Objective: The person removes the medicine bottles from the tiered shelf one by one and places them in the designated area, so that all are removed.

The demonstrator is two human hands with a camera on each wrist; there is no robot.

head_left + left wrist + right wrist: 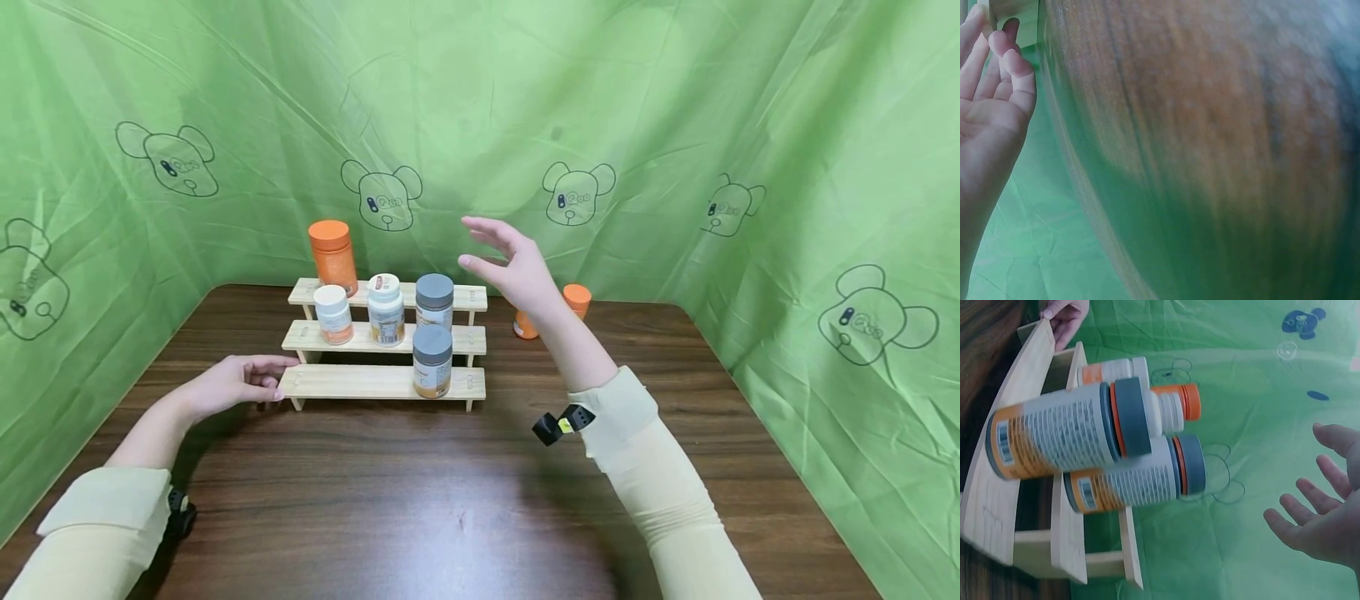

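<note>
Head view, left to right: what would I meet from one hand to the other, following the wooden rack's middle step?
Left hand, small white-lidded bottle, taller white bottle, rear grey-lidded jar, right hand.

The left hand (988, 134) holds its fingertips to the end of a pale rack (1025, 25), some fingers bent. Right of the fingers spreads the brown table (1179, 94), blurred; below them shows creased green cloth (1029, 240).

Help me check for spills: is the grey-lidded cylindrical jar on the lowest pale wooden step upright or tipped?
Upright: in the head view, the jar stands base-down on the lowest step, grey lid uppermost.
</note>
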